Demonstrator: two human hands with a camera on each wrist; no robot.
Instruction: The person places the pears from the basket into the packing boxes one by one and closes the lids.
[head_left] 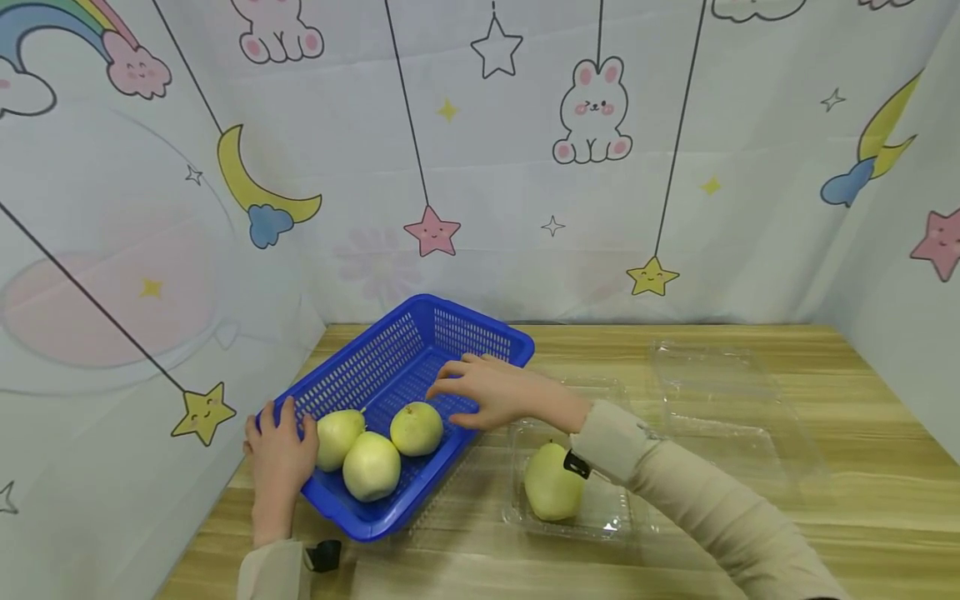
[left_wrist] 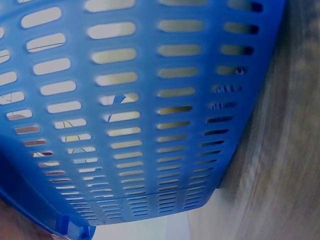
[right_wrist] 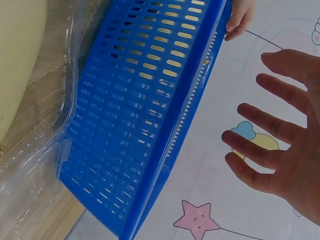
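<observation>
A blue plastic basket (head_left: 401, 379) stands slantwise on the table, with three pale yellow-green pears inside: one (head_left: 340, 439) by the left wall, one (head_left: 372, 467) toward the near end, and one (head_left: 417, 428) farther right. My left hand (head_left: 281, 458) grips the basket's rim at the near left. Over the right rim reaches my right hand (head_left: 498, 392), fingers spread and holding nothing, close to the rightmost pear; the right wrist view shows its fingers (right_wrist: 270, 125) apart. Another pear (head_left: 553, 483) lies in a clear plastic box (head_left: 607, 508) beneath my right forearm.
The clear box's transparent lid part and a second clear box (head_left: 720, 408) lie to the right on the wooden table (head_left: 847, 467). A white cloth (head_left: 517, 183) printed with stars, moons and rabbits hangs behind and along both sides.
</observation>
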